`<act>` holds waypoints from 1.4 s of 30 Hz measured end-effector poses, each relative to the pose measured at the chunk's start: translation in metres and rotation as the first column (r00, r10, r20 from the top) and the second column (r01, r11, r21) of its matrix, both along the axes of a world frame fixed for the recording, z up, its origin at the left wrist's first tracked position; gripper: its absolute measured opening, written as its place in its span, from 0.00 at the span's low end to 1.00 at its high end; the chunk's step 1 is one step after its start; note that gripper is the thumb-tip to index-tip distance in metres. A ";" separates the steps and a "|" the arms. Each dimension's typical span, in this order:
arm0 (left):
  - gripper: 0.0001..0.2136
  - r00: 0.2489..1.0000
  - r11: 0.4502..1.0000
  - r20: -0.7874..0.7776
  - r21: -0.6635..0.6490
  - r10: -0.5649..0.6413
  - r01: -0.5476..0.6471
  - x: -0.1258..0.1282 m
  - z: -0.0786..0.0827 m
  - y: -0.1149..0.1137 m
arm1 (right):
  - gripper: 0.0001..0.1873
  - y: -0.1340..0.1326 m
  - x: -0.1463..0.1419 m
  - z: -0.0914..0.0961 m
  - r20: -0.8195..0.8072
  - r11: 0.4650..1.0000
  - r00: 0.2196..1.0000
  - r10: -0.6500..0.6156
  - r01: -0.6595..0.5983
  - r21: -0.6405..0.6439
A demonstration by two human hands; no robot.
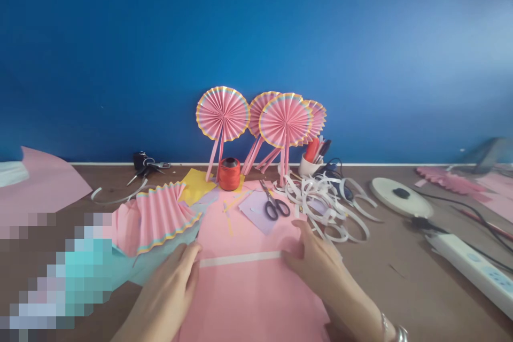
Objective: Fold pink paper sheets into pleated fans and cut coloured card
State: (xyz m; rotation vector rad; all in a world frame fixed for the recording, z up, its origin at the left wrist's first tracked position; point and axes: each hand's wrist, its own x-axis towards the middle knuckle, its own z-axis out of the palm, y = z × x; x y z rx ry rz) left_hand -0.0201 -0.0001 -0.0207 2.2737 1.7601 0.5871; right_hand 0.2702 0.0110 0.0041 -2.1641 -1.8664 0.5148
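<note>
A sheet of pink paper (pixel 252 299) lies in front of me, with a white strip (pixel 242 259) running across it between my hands. My left hand (pixel 172 283) closes on the sheet's left edge, thumb and forefinger by the strip's end. At the strip's right end, my right hand (pixel 320 262) grips the sheet, its thumb over the paper and its forefinger curved farther up; the other fingers are partly hidden. Beyond the strip, black-handled scissors (pixel 276 207) rest on a lilac paper piece (pixel 258 219). Left of my left hand sits a pleated pink paper (pixel 164 216) with a striped edge.
Round pink paper fans (pixel 223 115) lean against the blue wall behind an orange thread spool (pixel 230 175). Curled white strips (pixel 320 203) heap at right, before a pen cup (pixel 310 164). Keys (pixel 150 165) lie at left; a power strip (pixel 473 262) and a round white lid-like object (pixel 401 197) at right.
</note>
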 end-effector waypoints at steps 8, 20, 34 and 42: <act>0.14 1.000 0.999 -0.018 0.044 -0.004 0.005 -0.001 0.003 0.006 | 0.18 0.009 0.017 -0.004 -0.100 0.997 0.993 0.069 -0.071 -0.020; 0.10 0.985 0.983 0.035 0.080 -0.167 0.164 0.000 0.019 0.010 | 0.12 0.007 0.002 0.007 -0.171 0.961 0.947 0.273 -0.276 0.004; 0.13 0.910 0.991 0.394 0.026 -0.132 0.133 -0.001 0.026 0.026 | 0.12 0.018 0.011 0.005 -0.390 0.927 0.853 0.345 -0.245 0.284; 0.11 0.894 0.971 0.383 0.046 -0.234 0.234 0.009 0.043 0.021 | 0.22 0.013 -0.041 0.039 -0.095 0.790 0.828 0.553 -0.485 0.374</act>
